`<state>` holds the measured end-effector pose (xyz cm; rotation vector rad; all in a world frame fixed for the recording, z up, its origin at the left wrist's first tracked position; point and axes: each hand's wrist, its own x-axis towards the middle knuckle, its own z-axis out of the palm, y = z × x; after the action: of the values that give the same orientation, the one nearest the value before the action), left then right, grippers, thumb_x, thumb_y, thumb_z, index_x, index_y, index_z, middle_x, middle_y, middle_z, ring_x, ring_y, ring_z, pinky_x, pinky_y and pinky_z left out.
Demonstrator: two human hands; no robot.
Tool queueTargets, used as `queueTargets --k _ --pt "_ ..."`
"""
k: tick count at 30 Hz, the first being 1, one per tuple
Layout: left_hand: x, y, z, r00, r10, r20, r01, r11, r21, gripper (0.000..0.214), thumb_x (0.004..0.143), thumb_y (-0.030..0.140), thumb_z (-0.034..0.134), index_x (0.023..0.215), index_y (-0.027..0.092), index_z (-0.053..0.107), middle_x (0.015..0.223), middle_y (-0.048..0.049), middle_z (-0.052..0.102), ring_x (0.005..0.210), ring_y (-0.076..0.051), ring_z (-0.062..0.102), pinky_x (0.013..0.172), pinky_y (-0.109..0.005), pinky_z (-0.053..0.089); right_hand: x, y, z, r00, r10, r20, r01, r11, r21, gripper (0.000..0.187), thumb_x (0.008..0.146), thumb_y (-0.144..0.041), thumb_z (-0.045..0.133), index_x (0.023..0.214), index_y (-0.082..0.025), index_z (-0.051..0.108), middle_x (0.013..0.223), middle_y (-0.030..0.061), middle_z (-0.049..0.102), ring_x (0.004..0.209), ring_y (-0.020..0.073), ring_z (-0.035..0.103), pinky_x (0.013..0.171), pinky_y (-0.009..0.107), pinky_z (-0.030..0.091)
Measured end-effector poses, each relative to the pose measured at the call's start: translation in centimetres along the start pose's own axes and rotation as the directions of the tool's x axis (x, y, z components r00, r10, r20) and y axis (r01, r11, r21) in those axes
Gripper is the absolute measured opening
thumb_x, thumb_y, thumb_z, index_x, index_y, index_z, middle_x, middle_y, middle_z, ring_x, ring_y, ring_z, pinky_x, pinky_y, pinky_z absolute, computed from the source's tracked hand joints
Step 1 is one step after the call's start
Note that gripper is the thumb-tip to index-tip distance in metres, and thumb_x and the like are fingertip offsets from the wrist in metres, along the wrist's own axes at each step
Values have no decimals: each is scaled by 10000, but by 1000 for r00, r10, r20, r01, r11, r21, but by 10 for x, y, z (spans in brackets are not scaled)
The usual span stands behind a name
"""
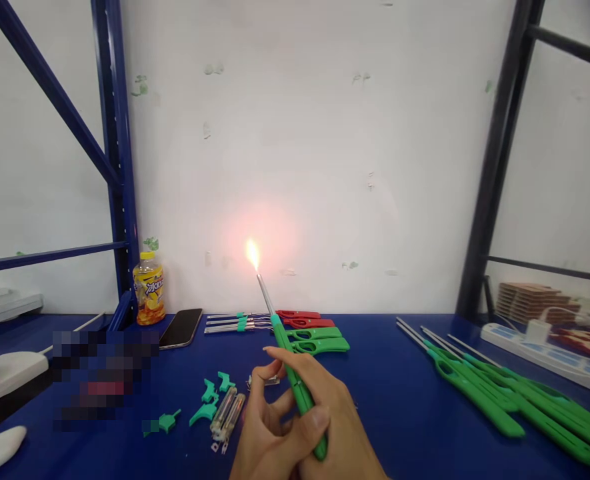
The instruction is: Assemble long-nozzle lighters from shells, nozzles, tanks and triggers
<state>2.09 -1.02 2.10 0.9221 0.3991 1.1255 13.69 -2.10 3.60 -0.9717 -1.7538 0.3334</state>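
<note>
gripped by left hand (267, 433) and right hand (342, 417) together: green lighter (281, 335), tilted, flame (253, 254) at tip. loose green parts (209, 393) just left.

Bright even light, flame (253, 254) on lighter (299, 387) overexposed, warm glow on wall (325, 133), edges bowed, pixelated patch (105, 380) left.

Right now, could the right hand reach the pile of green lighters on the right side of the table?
Probably yes: only bare blue table lies between the right hand and the pile of green lighters. But that hand is busy gripping the lit lighter.
</note>
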Motion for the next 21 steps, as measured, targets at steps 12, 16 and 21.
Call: queueTargets --k 12,16,21 --pt "0 -1 1 1000 13 -15 -13 1000 28 796 680 407 1003 1210 269 425 1069 -127 808 843 -307 807 748 -358 564 -1 2 2 1000 -2 -18 2 1000 -4 845 627 -153 550 1438 -370 643 1216 17 750 974 225 759 793 307 606" --pt "0 -1 2 1000 22 -12 -22 1000 16 810 692 381 1003 1195 275 378 1082 -129 812 822 -292 811 735 -345 566 0 4 2 1000 -15 -27 14 1000 -21 816 639 -170 543 1424 -366 652 1197 15 756 960 224 763 796 315 610" --pt "0 -1 3 1000 16 -23 -17 1000 0 859 671 384 1019 1205 276 355 1056 -123 821 851 -309 822 740 -347 577 1 3 2 1000 -16 -15 16 1000 -1 818 639 -174 542 1425 -375 647 1200 13 750 980 229 763 806 328 605"
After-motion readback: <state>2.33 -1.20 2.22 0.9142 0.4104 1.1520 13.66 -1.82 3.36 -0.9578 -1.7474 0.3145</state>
